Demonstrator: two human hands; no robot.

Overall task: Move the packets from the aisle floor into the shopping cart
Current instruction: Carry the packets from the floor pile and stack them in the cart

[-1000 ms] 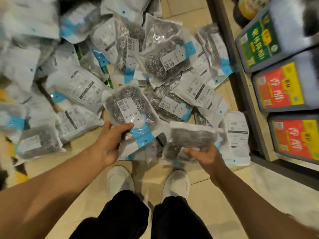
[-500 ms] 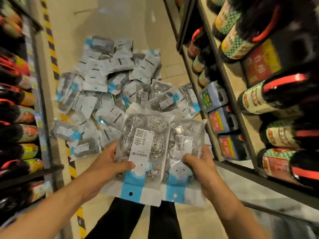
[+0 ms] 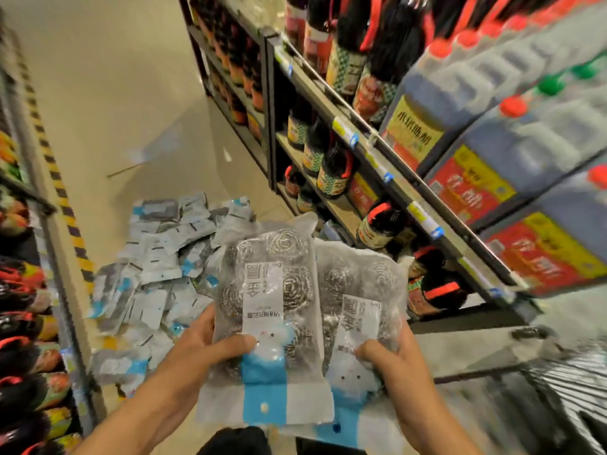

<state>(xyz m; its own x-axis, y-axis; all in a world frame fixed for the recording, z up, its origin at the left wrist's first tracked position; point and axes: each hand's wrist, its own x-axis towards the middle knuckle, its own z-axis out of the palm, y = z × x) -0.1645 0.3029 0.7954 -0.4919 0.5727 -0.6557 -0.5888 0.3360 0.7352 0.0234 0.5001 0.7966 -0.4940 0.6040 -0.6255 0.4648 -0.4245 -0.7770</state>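
My left hand (image 3: 200, 349) grips a clear packet of steel scourers (image 3: 266, 310) with a white label and blue strip, thumb across its front. My right hand (image 3: 394, 362) grips a second such packet (image 3: 358, 310) just to its right, the two overlapping at chest height. Several more packets (image 3: 157, 267) lie in a heap on the aisle floor ahead and to the left. A blurred dark wire shape that may be the shopping cart (image 3: 565, 389) shows at the lower right.
Shelves of dark sauce bottles (image 3: 331, 172) and large jugs with red and yellow labels (image 3: 492, 178) line the right side. Another shelf of bottles (image 3: 23, 323) runs along the left. Yellow-black tape (image 3: 56, 178) marks the beige floor (image 3: 108, 93).
I have risen from the pile with a packet in each hand. The view has swung up and to the right, and both packets have come higher and closer together.
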